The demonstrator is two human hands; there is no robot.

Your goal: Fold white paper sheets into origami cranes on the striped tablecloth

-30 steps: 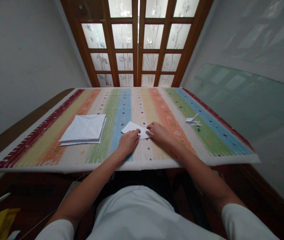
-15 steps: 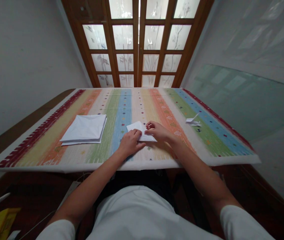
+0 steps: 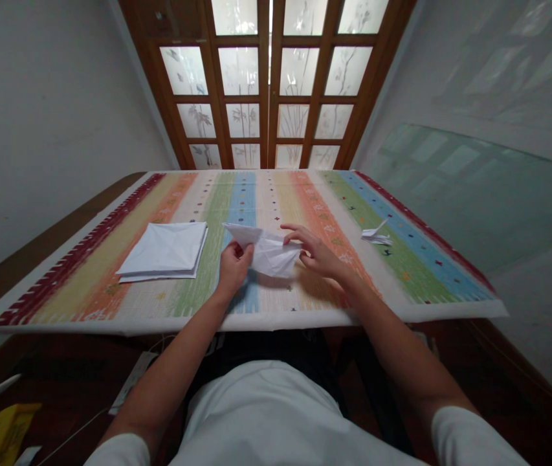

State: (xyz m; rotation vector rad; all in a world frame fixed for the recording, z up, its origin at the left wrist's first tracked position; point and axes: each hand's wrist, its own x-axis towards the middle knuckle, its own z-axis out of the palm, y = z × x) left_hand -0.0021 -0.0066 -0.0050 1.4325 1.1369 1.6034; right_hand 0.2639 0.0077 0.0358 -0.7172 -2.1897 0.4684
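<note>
A creased, partly folded sheet of white paper [image 3: 273,256] is held up just above the striped cloth, between my two hands. My left hand [image 3: 235,264] pinches its left end between thumb and fingers. At the right edge, my right hand [image 3: 315,251] grips the paper, its index finger stretched along the top and the other fingers curled at the edge. To the left of my hands lies a stack of white paper sheets [image 3: 165,249]. A small folded white paper piece [image 3: 376,235] with thin pointed parts sits on the cloth to the right.
The striped tablecloth [image 3: 198,304] covers the table, its near edge just in front of my body. A wooden door with glass panes [image 3: 270,100] stands behind it. A glass panel [image 3: 470,188] leans at the right wall. Low at left are a yellow item [image 3: 1,430] and a white power strip [image 3: 132,382].
The paper has been lifted off the cloth and opened out wider. My left hand has moved left to its left end; my right hand's fingers have spread along its right edge.
</note>
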